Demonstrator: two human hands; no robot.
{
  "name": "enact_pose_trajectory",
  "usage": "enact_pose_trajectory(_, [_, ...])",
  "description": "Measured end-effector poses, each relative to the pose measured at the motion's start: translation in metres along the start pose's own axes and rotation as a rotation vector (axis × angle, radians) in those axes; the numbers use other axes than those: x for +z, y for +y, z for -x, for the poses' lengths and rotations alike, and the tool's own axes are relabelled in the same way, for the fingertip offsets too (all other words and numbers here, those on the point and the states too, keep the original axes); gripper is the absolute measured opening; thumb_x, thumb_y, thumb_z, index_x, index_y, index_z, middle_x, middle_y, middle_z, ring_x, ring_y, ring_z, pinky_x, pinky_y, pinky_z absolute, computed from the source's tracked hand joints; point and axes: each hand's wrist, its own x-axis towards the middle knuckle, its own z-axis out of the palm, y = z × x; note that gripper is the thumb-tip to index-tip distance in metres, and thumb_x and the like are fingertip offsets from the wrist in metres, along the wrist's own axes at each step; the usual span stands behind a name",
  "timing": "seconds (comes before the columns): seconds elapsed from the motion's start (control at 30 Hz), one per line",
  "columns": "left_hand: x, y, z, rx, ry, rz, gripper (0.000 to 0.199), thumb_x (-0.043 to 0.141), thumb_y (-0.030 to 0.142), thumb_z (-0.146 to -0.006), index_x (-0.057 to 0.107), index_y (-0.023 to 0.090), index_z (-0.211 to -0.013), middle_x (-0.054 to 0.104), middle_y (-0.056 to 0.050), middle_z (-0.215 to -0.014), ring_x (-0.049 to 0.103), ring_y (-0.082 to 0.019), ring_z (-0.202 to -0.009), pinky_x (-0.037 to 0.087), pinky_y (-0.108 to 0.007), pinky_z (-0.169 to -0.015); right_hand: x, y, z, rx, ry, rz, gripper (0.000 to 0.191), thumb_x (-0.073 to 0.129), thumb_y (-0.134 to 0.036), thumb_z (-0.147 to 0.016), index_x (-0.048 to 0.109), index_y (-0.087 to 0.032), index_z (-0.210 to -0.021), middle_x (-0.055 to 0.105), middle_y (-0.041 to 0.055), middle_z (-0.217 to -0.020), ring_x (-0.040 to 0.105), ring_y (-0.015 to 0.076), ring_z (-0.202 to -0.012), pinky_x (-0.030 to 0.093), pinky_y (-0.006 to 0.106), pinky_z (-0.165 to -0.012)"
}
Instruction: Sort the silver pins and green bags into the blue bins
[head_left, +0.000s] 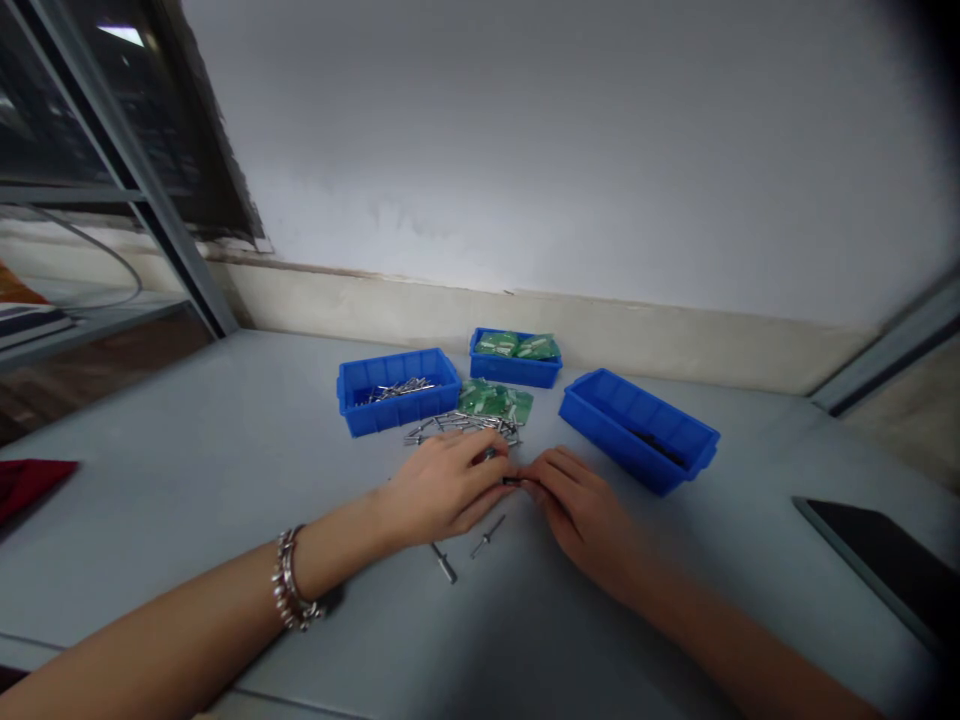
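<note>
My left hand [450,487] and my right hand [581,508] meet over the middle of the table. Both pinch a small dark piece [511,481] between their fingertips; its exact kind is too small to make out. A silver metal bit [490,453] shows by the left index finger, and I cannot tell whether it is held. Beyond the left hand lies a heap of thin silver metal pins with collars [469,422]. Nearer to me, one loose collared pin [486,537] and a thicker metal pin [444,563] rest on the table.
At the back stand a blue bin [401,408] of metal pins and a smaller blue bin [516,373] holding green packets. Another green packet [496,400] lies before them. The right blue bin [622,440] contains dark pieces. A dark flat device [881,560] lies far right, red cloth [34,485] left.
</note>
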Motion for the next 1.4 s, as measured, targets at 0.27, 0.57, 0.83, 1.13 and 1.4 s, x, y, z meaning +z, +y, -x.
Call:
enact_pose_trajectory(0.27, [-0.0013,0.0014,-0.0012,-0.041,0.018,0.009,0.027,0.035,0.031,-0.09,0.057,0.016,-0.089,0.056,-0.006,-0.091,0.055,-0.016,-0.075,0.047,-0.029,-0.063,-0.0005,0.0003,0.001,0.051,-0.02,-0.048,0.015,0.041,-0.019,-0.086,0.054,-0.019,-0.094,0.057,0.0068,-0.087,0.051,0.0204,-0.083,0.045,0.037,-0.072])
enact_pose_trajectory(0.57, [-0.0012,0.0016,-0.0004,-0.052,0.003,0.014,0.026,0.036,0.032,-0.088,0.055,0.015,-0.088,0.054,-0.007,-0.092,0.054,-0.017,-0.077,0.047,-0.031,-0.065,-0.0003,0.0007,0.0017,0.015,0.003,-0.044,0.018,0.037,-0.015,-0.087,0.055,-0.018,-0.088,0.056,0.0057,-0.081,0.05,0.0194,-0.079,0.046,0.036,-0.069])
enact_pose_trajectory(0.83, [0.0002,0.0005,-0.0005,-0.025,0.011,-0.004,0.023,0.036,0.028,-0.088,0.056,0.016,-0.09,0.054,-0.007,-0.093,0.054,-0.016,-0.077,0.047,-0.03,-0.065,-0.0012,-0.0003,0.0008,0.036,0.004,-0.043,0.02,0.036,-0.016,-0.088,0.056,-0.017,-0.085,0.055,0.0056,-0.079,0.051,0.0191,-0.078,0.045,0.035,-0.068])
enact_pose_trajectory(1.13, [-0.0006,0.0012,-0.0007,-0.05,-0.014,0.004,0.029,0.035,0.033,-0.089,0.057,0.015,-0.084,0.054,-0.007,-0.092,0.054,-0.016,-0.074,0.046,-0.03,-0.064,-0.0005,0.0006,0.0014,0.038,0.005,-0.048,0.016,0.039,-0.018,-0.087,0.054,-0.018,-0.091,0.056,0.0056,-0.085,0.051,0.0189,-0.082,0.045,0.035,-0.071])
enact_pose_trajectory(1.4, [-0.0017,0.0019,-0.0002,-0.06,-0.051,0.011,0.027,0.034,0.032,-0.089,0.056,0.015,-0.089,0.052,-0.007,-0.095,0.054,-0.018,-0.079,0.046,-0.033,-0.068,-0.0012,-0.0006,0.0017,0.021,0.005,-0.034,0.019,0.037,-0.017,-0.088,0.054,-0.017,-0.083,0.055,0.0057,-0.079,0.05,0.0191,-0.077,0.045,0.034,-0.067])
